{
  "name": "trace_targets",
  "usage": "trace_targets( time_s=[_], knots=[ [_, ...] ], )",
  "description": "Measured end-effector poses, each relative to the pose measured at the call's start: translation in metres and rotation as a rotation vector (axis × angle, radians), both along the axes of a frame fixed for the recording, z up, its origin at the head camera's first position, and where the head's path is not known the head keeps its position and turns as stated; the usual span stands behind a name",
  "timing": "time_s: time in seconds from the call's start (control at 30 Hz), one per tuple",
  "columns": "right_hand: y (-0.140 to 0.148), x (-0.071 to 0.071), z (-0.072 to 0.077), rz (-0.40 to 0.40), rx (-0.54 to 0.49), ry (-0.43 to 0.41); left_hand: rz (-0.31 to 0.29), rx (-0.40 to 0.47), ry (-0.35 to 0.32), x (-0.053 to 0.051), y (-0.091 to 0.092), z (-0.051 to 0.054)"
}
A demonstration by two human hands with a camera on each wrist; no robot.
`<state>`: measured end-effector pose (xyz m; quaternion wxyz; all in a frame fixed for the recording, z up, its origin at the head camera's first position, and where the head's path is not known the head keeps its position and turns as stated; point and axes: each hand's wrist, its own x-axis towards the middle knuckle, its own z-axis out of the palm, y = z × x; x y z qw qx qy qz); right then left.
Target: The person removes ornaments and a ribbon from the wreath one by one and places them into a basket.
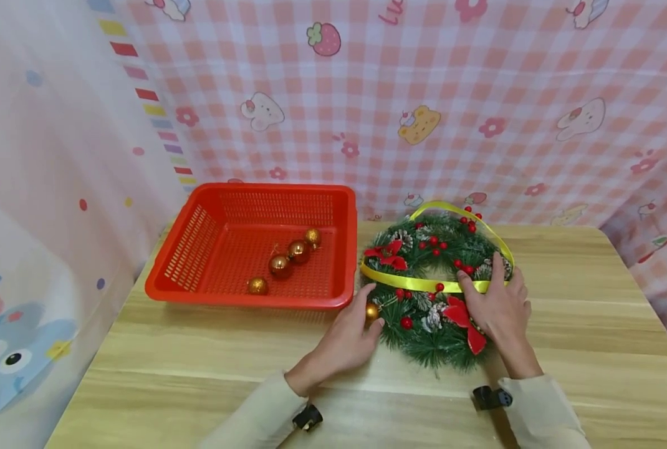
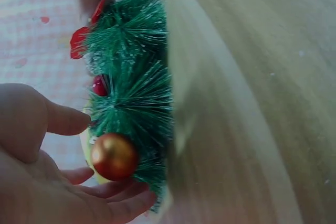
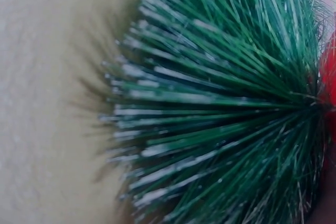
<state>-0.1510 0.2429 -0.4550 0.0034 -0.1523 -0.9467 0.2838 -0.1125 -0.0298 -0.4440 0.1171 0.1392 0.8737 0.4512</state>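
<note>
A green Christmas wreath (image 1: 423,349) lies on the table, dressed with red berries, pine cones and red bows. A yellow ribbon (image 1: 406,284) crosses it and arches up behind. At its left edge sits a gold ball ornament (image 1: 371,311), seen larger in the left wrist view. My left hand (image 1: 347,333) is beside that ball, thumb and fingers spread around it without closing on it. On the wreath's right side rests my right hand (image 1: 496,308), its thumb by the ribbon and its fingers spread over the greenery. Pine needles (image 3: 220,103) fill the right wrist view, where no fingers show.
A red plastic basket (image 1: 249,300) stands left of the wreath, with several gold ball ornaments (image 1: 280,265) inside. The wooden table (image 1: 210,355) runs back to a pink checked cloth (image 1: 333,93). A white patterned cloth (image 1: 42,156) hangs at the left.
</note>
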Motion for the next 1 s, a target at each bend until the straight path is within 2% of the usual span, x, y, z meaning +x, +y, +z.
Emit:
trace_targets(
  time_s=[0.23, 0.47, 0.7, 1.0],
  knots=[
    [0.000, 0.000, 0.001, 0.004, -0.005, 0.009, 0.057, -0.023, 0.037, -0.001, 0.003, -0.003],
    [0.000, 0.001, -0.001, 0.005, -0.001, 0.004, 0.088, -0.040, 0.120, 0.001, 0.007, -0.003],
    [0.001, 0.000, 0.000, -0.001, 0.006, 0.004, 0.097, -0.069, 0.307, 0.008, 0.013, -0.001],
    [0.000, 0.000, 0.000, -0.003, -0.003, 0.003, 0.124, -0.076, 0.489, 0.010, 0.018, 0.002]
  ],
)
